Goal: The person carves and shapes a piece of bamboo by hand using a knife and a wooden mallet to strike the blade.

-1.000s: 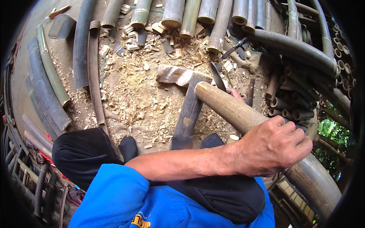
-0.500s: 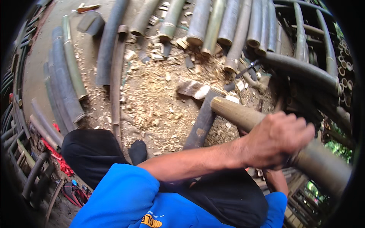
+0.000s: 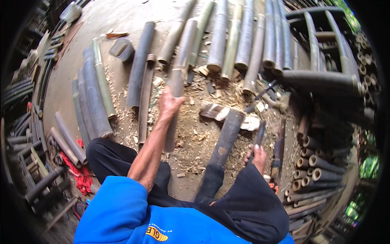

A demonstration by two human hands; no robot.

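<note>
My left hand (image 3: 170, 101) is closed round a bamboo pole (image 3: 176, 83), which stands tilted in front of me, its lower end over the shavings. On the right, beside my right knee, my right hand (image 3: 257, 158) is closed on a knife (image 3: 260, 133) with a dark blade pointing away from me. The knee hides part of that hand and the knife's handle. Between my hands a dark bamboo piece (image 3: 228, 136) leans on a whitish chopped wood block (image 3: 215, 112), its lower end by my foot.
Several bamboo poles (image 3: 218, 36) lie side by side at the back, others (image 3: 95, 91) at the left. A bamboo frame (image 3: 321, 75) stands back right, above stacked bamboo tubes (image 3: 323, 175). A long-bladed tool (image 3: 278, 152) lies right of my right hand. Wood chips (image 3: 191, 140) cover the ground.
My left arm has swung from the right across to the left. The thick pole it gripped at the right now stands in front, left of centre. My right hand and its knife have come into sight.
</note>
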